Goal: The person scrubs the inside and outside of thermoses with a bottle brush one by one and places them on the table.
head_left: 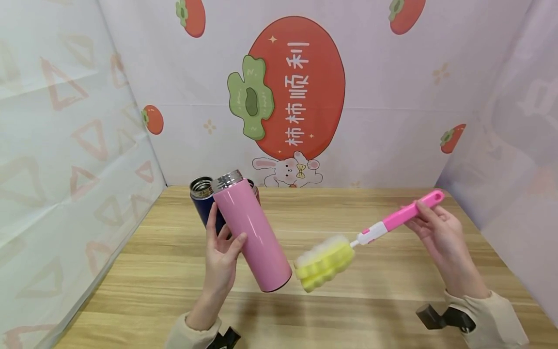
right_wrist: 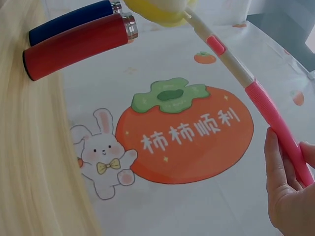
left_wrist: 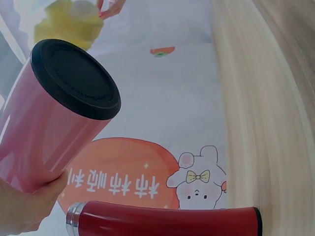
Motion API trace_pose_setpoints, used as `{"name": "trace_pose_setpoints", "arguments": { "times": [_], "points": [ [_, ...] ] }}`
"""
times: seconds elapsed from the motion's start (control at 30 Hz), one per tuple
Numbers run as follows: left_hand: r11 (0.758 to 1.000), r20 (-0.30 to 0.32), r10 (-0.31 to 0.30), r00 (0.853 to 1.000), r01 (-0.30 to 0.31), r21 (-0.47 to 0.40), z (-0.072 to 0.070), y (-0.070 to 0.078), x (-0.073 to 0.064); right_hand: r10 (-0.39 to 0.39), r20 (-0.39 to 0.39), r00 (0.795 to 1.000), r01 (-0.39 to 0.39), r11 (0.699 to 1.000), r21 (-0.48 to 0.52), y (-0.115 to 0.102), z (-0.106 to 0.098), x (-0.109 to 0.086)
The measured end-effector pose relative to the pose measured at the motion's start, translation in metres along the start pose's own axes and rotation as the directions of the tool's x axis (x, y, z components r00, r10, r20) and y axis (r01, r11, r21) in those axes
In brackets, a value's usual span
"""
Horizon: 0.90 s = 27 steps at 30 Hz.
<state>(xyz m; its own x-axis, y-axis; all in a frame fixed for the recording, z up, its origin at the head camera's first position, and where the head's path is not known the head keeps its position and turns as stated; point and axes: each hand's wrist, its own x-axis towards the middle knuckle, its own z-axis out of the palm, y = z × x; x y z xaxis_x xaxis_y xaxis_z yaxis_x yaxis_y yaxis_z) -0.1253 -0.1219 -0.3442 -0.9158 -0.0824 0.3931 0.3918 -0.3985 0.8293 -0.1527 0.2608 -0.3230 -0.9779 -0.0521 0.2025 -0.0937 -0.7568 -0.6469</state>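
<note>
In the head view my left hand (head_left: 222,259) grips a pink thermos (head_left: 253,232), tilted with its uncapped steel mouth up and to the left. Its black base (left_wrist: 74,78) shows in the left wrist view. On the right, my right hand (head_left: 442,237) holds a bottle brush by its pink handle (head_left: 407,215). The yellow and white sponge head (head_left: 324,264) points down and left, just right of the thermos base and apart from it. Both things are held above the wooden table.
Behind the pink thermos stand an uncapped dark blue thermos (head_left: 202,201) and a red thermos (right_wrist: 78,46), mostly hidden in the head view. The wooden table (head_left: 348,315) meets a printed cloth backdrop (head_left: 383,121) at the back, with cloth at both sides.
</note>
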Motion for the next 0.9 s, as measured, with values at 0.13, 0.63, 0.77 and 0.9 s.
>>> {"name": "trace_pose_setpoints", "arguments": {
  "times": [0.13, 0.63, 0.77, 0.9],
  "points": [
    [1.0, -0.047, 0.01, 0.999, -0.01, -0.01, 0.001, 0.004, 0.001, -0.002, 0.05, 0.999, 0.004, 1.0, -0.029, 0.005, 0.0, -0.002],
    [1.0, -0.095, 0.014, 0.995, -0.014, 0.002, 0.004, 0.009, -0.002, -0.028, 0.025, 0.999, 0.031, 0.986, -0.164, 0.023, 0.008, -0.003],
    [1.0, -0.095, 0.021, 0.995, -0.021, 0.002, 0.005, 0.01, -0.003, -0.034, 0.011, 0.999, 0.035, 0.983, -0.179, 0.024, 0.006, -0.003],
    [0.999, -0.085, 0.043, 0.995, -0.045, -0.019, 0.007, 0.01, -0.004, -0.033, 0.009, 0.999, 0.034, 0.98, -0.194, 0.038, -0.028, 0.008]
  ]
}}
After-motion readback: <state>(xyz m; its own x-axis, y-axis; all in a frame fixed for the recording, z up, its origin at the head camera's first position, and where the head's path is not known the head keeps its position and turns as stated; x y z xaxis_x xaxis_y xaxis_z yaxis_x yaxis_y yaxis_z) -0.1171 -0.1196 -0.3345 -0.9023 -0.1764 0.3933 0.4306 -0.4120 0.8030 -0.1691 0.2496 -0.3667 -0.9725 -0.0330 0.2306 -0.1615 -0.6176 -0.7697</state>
